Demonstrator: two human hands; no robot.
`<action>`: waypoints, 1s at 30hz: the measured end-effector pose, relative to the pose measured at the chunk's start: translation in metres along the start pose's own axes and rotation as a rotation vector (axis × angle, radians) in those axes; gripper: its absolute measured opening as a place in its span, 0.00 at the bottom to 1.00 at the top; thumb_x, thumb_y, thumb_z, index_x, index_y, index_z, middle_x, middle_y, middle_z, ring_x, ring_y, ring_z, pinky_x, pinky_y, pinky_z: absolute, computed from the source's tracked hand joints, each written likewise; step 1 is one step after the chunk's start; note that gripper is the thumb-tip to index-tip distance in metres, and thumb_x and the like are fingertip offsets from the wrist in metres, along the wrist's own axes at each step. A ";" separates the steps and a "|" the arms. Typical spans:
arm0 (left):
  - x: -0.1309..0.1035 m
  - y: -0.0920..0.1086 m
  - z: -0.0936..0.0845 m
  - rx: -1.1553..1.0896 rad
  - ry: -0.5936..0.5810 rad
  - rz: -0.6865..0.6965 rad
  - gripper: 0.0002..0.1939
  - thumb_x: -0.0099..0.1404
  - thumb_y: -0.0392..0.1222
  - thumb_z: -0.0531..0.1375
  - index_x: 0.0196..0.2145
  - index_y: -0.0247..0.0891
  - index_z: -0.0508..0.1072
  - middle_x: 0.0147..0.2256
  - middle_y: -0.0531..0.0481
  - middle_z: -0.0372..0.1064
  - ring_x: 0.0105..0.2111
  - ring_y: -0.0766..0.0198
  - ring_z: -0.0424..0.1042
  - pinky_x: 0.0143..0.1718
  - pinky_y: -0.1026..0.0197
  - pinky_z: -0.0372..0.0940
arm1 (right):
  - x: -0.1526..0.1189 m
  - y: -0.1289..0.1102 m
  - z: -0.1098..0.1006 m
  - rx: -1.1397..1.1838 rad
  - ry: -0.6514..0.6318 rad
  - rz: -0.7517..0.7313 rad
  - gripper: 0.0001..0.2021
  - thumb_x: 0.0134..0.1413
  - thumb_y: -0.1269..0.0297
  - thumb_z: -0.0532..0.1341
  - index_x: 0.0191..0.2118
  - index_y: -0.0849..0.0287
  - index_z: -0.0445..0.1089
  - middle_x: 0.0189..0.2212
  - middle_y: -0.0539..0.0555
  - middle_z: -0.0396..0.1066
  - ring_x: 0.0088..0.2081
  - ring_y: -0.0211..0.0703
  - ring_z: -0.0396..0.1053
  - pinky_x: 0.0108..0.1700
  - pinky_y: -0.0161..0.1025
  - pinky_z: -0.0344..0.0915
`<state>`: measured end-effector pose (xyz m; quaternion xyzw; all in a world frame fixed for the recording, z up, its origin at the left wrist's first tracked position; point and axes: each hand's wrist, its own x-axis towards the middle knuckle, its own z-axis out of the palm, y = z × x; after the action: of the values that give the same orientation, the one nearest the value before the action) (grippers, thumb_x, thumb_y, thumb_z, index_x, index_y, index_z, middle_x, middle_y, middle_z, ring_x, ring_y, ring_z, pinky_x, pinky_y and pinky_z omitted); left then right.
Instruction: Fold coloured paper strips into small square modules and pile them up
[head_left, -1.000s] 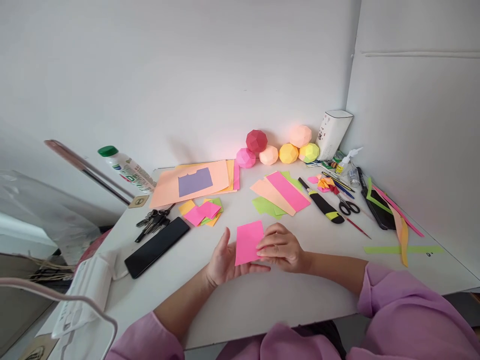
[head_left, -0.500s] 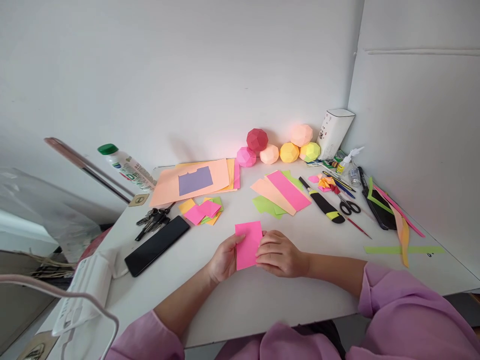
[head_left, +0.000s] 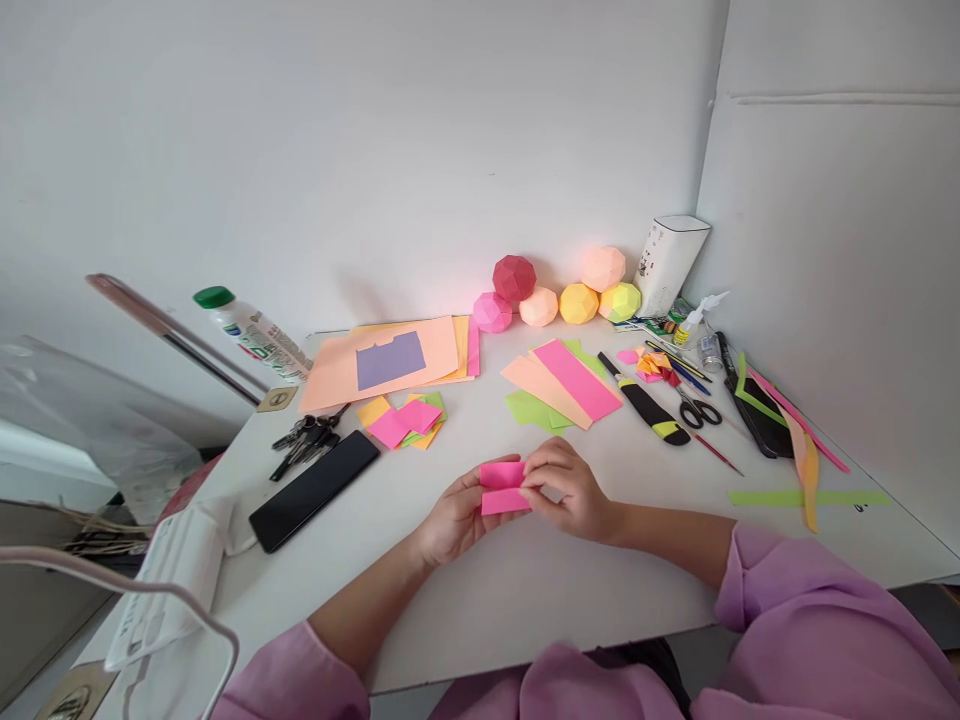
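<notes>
A pink paper piece (head_left: pixel 504 502) is bent over on itself above the front middle of the table, its lower part folded up. My left hand (head_left: pixel 454 518) holds it from the left and from beneath, the thumb at its left edge. My right hand (head_left: pixel 568 490) pinches its right edge between thumb and fingers. Beyond the hands lie pink, peach and green paper strips (head_left: pixel 576 382). Small pink, yellow and green paper squares (head_left: pixel 405 421) sit to the left of them.
A black phone (head_left: pixel 315 492) and keys (head_left: pixel 307 440) lie at left. Larger paper sheets (head_left: pixel 337 375) and faceted paper balls (head_left: pixel 514 279) are at the back. A cutter (head_left: pixel 649 408), scissors (head_left: pixel 699 411), a glue bottle (head_left: pixel 688 328) and a green strip (head_left: pixel 810 498) lie at right.
The pink paper was flat and tilted up; now it is bent over and looks shorter. My right hand has shifted from gripping its side to pinching its edge. My left fingers have spread beneath it.
</notes>
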<state>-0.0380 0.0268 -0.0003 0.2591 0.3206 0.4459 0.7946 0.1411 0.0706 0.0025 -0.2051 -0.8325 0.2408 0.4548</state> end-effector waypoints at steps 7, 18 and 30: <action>0.000 0.000 0.002 0.013 -0.138 -0.018 0.20 0.58 0.30 0.54 0.49 0.30 0.67 0.47 0.38 0.68 0.48 0.50 0.66 0.54 0.43 0.54 | 0.000 0.006 0.001 0.173 0.002 0.244 0.03 0.52 0.69 0.57 0.29 0.59 0.66 0.32 0.54 0.64 0.32 0.37 0.64 0.32 0.36 0.65; 0.000 -0.001 -0.001 -0.018 -0.161 -0.013 0.21 0.58 0.29 0.53 0.51 0.35 0.65 0.50 0.41 0.64 0.49 0.51 0.65 0.55 0.42 0.53 | 0.002 0.004 -0.001 0.209 -0.051 0.389 0.05 0.53 0.66 0.57 0.29 0.60 0.66 0.26 0.52 0.66 0.28 0.35 0.62 0.29 0.34 0.62; 0.002 -0.005 -0.011 -0.047 -0.204 0.010 0.23 0.59 0.28 0.51 0.52 0.37 0.63 0.52 0.42 0.62 0.52 0.49 0.62 0.55 0.39 0.50 | 0.006 0.002 -0.003 0.291 -0.073 0.544 0.06 0.51 0.63 0.59 0.31 0.59 0.71 0.28 0.53 0.69 0.30 0.38 0.66 0.31 0.35 0.63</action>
<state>-0.0420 0.0277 -0.0118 0.2859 0.2263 0.4287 0.8266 0.1413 0.0762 0.0064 -0.3441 -0.7196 0.4777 0.3682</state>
